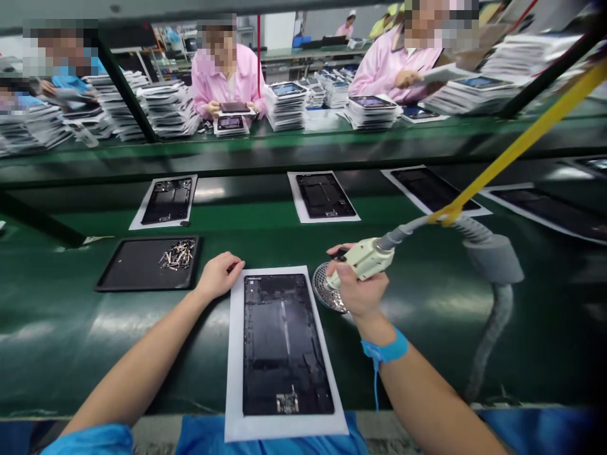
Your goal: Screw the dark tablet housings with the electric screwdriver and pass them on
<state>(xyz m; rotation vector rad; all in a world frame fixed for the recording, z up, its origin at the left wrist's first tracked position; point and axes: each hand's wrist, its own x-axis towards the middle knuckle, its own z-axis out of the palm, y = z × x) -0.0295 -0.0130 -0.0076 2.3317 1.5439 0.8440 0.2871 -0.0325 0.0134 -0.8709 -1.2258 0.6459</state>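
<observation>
The opened tablet housing [272, 328] lies flat on a white sheet [236, 379] between the forearms; the sheet's near end overhangs the green bench [118, 354]. The right hand [364, 291] grips a corded power screwdriver [372, 258], with its working end over the round perforated dish [319, 278], just beside the sheet. The left hand [219, 275] is loosely curled at the sheet's upper left corner; whether it pinches the sheet cannot be determined.

Status: the cover is off and a small circuit board [287, 403] sits at the near end of the housing. The tool is off the housing, so fastening work appears unfinished, probably between screws. The number of screws fitted or remaining cannot be read. A black tray [135, 266] at left holds loose small parts [177, 254].
</observation>
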